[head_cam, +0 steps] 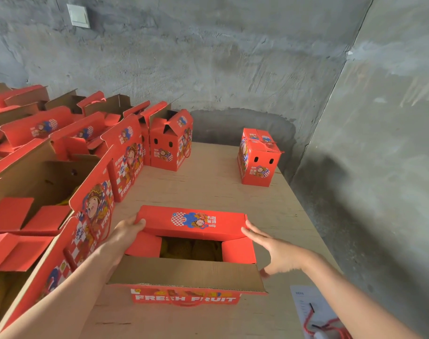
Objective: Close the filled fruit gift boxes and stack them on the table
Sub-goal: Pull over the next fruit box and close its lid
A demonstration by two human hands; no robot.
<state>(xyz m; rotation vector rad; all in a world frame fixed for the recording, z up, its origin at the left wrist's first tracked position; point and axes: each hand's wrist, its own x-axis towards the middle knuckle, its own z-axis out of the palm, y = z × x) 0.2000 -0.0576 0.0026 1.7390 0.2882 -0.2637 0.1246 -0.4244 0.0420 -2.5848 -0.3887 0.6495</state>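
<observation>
The pale plywood table [220, 187] runs ahead of me to the rough grey concrete wall [208, 57], and its right edge runs beside a second grey wall. The left side is taken up by a row of open red cardboard boxes [61, 192] with their flaps standing up. The nearest of them is just beside my left forearm. Bare tabletop lies between the box I work on and a closed red gift box [257, 160], which stands alone near the far right corner, well apart from the row. At the near right edge lies a white paper sheet [304, 299] with red cord [331, 324] on it.

The red printed cardboard fruit gift box [184, 298] stands on the table right in front of me, not yet closed. Both short side flaps are folded in, the red far flap [194, 222] tilts toward me over the opening, and the brown-lined near flap [186, 272] juts out my way. Yellow fruit [191, 249] shows in the gap (it is dim in there, so I can't tell what kind).

My left hand [128, 231] reaches in from the lower left and grips the left end of the far flap, thumb on its top face, the other fingers wrapped round its end. My right hand [274, 250] is flat, fingers straight and close together. Its fingertips touch the flap's right end, and the thumb points down by the near flap's corner.
</observation>
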